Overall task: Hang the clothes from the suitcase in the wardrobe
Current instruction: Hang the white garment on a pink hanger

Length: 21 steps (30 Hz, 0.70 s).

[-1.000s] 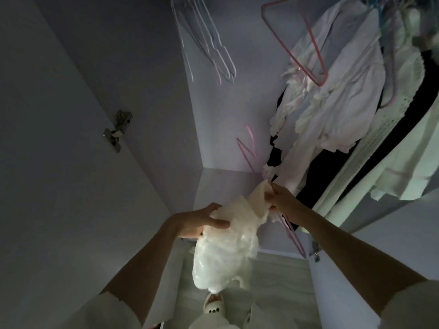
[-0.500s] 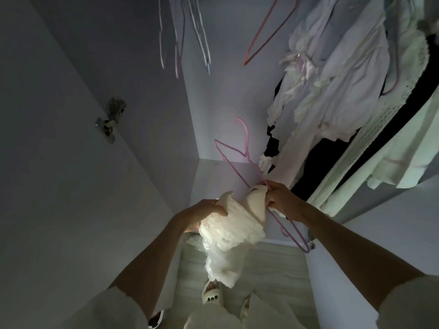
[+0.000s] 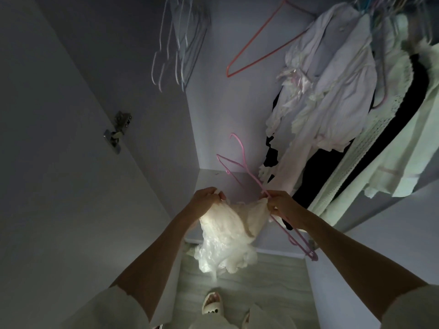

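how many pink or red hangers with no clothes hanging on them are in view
2: a pink hanger held in the right hand beside the white garment, and a red hanger up top. Others may hide among the clothes.

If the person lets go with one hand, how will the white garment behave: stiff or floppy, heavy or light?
Probably floppy: the white garment sags in crumpled folds between the left hand and right hand. It seems light, since pinching fingers carry it. Its thin fabric may slide off the pink hanger.
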Each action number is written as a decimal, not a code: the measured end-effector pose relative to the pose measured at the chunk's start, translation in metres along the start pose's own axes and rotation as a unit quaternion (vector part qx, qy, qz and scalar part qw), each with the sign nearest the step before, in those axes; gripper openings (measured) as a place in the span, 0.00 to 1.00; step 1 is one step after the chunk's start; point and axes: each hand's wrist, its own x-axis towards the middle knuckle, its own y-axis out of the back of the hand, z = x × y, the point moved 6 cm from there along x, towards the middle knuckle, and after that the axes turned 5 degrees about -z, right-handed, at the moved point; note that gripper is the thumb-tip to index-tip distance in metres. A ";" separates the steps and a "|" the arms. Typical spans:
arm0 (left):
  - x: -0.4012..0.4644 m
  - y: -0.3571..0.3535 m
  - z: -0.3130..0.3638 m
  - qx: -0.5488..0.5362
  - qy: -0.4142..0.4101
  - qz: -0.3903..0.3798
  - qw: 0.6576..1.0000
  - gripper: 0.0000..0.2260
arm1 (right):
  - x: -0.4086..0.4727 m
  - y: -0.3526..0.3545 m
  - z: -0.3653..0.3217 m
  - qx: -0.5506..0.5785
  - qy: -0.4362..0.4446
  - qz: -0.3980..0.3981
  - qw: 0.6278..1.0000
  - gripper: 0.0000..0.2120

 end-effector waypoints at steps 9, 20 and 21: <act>0.012 0.034 0.043 -0.155 -0.016 0.084 0.984 0.13 | 0.000 0.016 -0.020 -0.110 0.054 0.072 0.990 0.15; 0.019 0.031 0.080 -0.034 -0.085 0.117 0.989 0.11 | -0.009 0.023 -0.058 -0.108 0.159 0.133 0.972 0.05; 0.018 0.031 0.083 -0.024 -0.087 0.120 0.989 0.11 | -0.008 0.022 -0.061 -0.111 0.154 0.145 0.971 0.07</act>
